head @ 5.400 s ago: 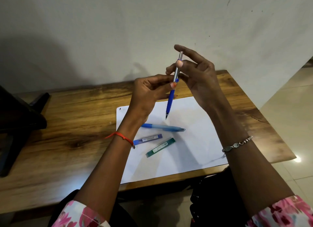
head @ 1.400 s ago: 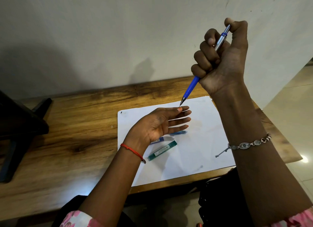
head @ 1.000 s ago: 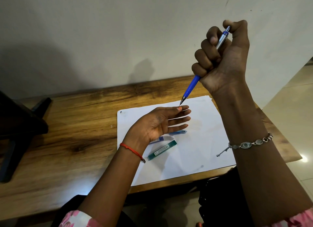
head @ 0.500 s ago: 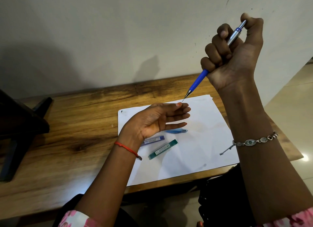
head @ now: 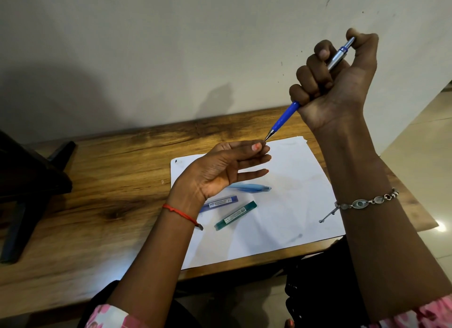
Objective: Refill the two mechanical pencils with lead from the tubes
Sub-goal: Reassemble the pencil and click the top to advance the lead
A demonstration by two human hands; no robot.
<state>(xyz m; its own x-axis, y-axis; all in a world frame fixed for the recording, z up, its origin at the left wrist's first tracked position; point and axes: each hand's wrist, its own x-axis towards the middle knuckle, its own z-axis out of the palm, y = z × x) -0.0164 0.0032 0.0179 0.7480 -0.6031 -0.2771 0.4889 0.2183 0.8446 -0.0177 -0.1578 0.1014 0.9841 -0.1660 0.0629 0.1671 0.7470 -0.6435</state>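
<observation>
Since the right hand (head: 335, 82) is clenched in a fist round the dark blue pencil (head: 285, 117), with the thumb laid over its top button, I read this step as clicking: that grip puts the thumb where it can pump the mechanism. I hold the pencil high above the far right corner of the paper sheet (head: 293, 193), slanted tip-down, so anything fed out comes toward the waiting left hand (head: 220, 171). That hand hovers palm-up over the sheet's far edge, fingers stretched out and gripping nothing I can make out. Its thumb tip lies by the forefinger right at the pencil's metal point, probably to feel or catch the lead. Whether any lead shows there is too fine to tell.

Below that hand, on the sheet's middle, lies the light blue pencil (head: 252, 187), untouched. Just nearer me on the sheet lie the purple lead tube (head: 220, 202) and the green lead tube (head: 236, 215), side by side, handy for the second refill. The sheet rests on the wooden table (head: 110, 180), likely so that dropped leads show up.
</observation>
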